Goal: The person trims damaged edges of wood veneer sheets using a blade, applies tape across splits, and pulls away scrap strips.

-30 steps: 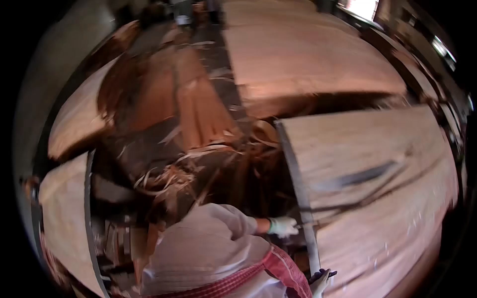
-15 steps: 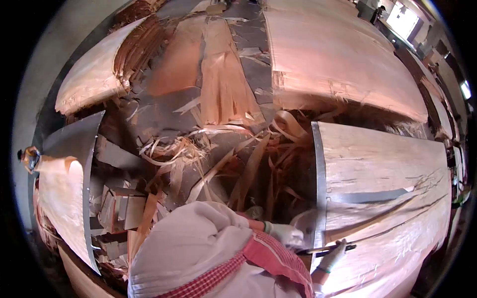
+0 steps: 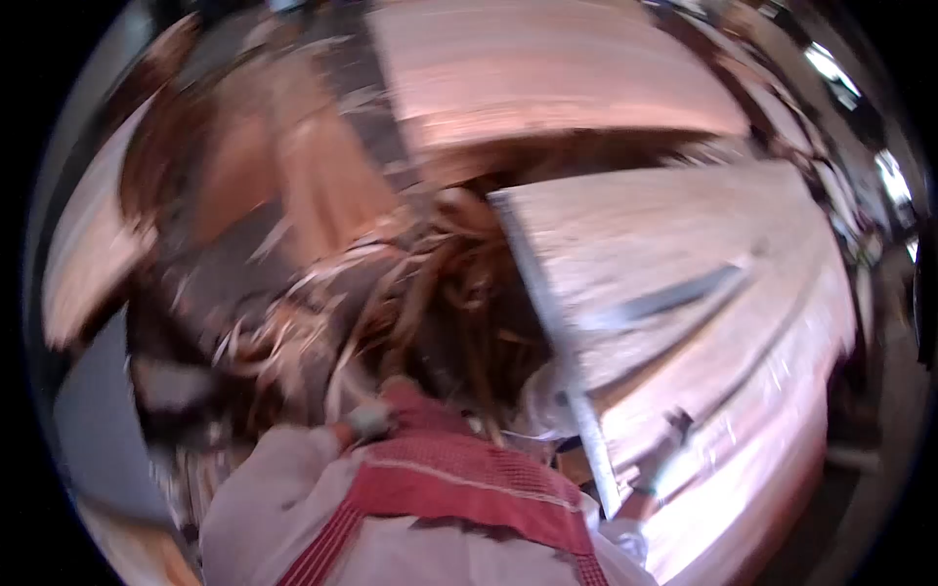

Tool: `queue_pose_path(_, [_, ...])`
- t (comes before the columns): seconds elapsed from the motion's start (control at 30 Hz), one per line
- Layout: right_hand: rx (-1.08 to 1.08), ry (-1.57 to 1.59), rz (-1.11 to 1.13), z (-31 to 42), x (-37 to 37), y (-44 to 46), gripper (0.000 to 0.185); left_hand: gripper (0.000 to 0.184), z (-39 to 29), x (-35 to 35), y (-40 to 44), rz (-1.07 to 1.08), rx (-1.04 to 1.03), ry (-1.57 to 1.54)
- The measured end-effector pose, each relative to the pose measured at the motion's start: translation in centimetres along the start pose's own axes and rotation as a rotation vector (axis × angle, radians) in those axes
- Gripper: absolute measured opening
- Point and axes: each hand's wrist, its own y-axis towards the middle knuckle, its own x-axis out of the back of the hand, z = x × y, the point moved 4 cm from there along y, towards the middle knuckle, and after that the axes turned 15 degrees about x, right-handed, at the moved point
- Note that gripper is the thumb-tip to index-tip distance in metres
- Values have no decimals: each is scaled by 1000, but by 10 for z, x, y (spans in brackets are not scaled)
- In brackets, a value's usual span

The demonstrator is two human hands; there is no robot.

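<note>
My right hand [image 3: 662,467], in a pale glove, is over the near part of the veneer sheet [image 3: 684,215] at the right. It is closed around a knife [image 3: 679,422]; its dark end sticks out past the fingers, and the rest is blurred or hidden. My left hand [image 3: 369,420], gloved too, is in front of my body by the red checked cloth [image 3: 430,459], above loose veneer strips [image 3: 332,293]. Motion smears its fingers, so whether it holds anything does not show. A grey metal edge [image 3: 547,303] runs along the sheet's left side, between the hands.
Another veneer stack [image 3: 567,68] lies beyond the right sheet. Long brown veneer pieces [image 3: 327,176] cover the floor ahead. At the left are a curved stack [image 3: 88,244] and a grey panel [image 3: 98,420]. A long slit in the right sheet shows grey beneath.
My view has swung right, blurring the picture. My left hand has moved leftward, away from the knife and the metal edge, to in front of my body. My right hand stays over the sheet with the knife.
</note>
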Motion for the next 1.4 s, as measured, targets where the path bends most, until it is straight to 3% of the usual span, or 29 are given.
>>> queue_pose_path(0.07, [-17,188,179,-34,-64,-13,31,23,24,11,7,-38,-198,-6])
queue_pose_path(0.13, [83,256,327,88,-158,-14,28,23,42,33,19,58,-78,-72])
queue_pose_path(0.17, [-14,-37,577,137,-179,-12,29,23,46,47,28,87,-23,-103])
queue_pose_path(0.23, [182,-84,657,132,-246,-22,23,24,53,71,53,120,40,-140])
queue_pose_path(0.37, [109,-95,493,107,-318,-26,22,24,65,121,96,161,32,-154])
queue_pose_path(0.47, [-17,-387,384,113,-322,-17,26,24,76,162,112,207,15,-151])
queue_pose_path(0.53, [-175,-443,179,110,-303,-11,25,25,77,186,122,237,-2,-145])
queue_pose_path(0.57, [-96,-422,18,89,-290,-13,24,25,78,195,126,252,-6,-142])
queue_pose_path(0.63, [-278,-605,8,90,-258,-11,23,25,80,213,136,275,-7,-129])
queue_pose_path(0.7, [-296,-704,-94,72,-234,-14,25,25,77,227,147,299,-9,-113])
queue_pose_path(0.77, [-508,-838,-93,38,-219,-17,31,25,68,234,156,312,-9,-101])
queue_pose_path(0.87, [-660,-904,178,2,-219,-10,30,26,52,239,167,328,-9,-81])
queue_pose_path(0.9, [-643,-904,402,1,-227,-7,32,26,46,244,171,326,-11,-66])
queue_pose_path(0.97, [-551,-1017,554,-62,-238,-26,33,26,33,251,176,327,-15,-46])
queue_pose_path(1.07, [-537,-985,691,-71,-249,-32,31,26,13,253,183,338,-21,-20])
queue_pose_path(1.17, [-781,-576,269,-47,-215,-28,31,27,-5,255,190,340,-25,-2])
queue_pose_path(1.23, [-862,-255,-225,-42,-165,-32,29,27,-18,257,195,342,-32,18])
queue_pose_path(1.27, [-629,-822,-186,-31,-127,-28,27,27,-22,258,197,344,-28,25])
queue_pose_path(1.33, [-526,-933,-474,-21,-64,-40,24,27,-28,257,200,348,-21,42])
queue_pose_path(1.4, [-715,-977,-565,-20,-21,-63,28,27,-40,258,205,350,-21,55])
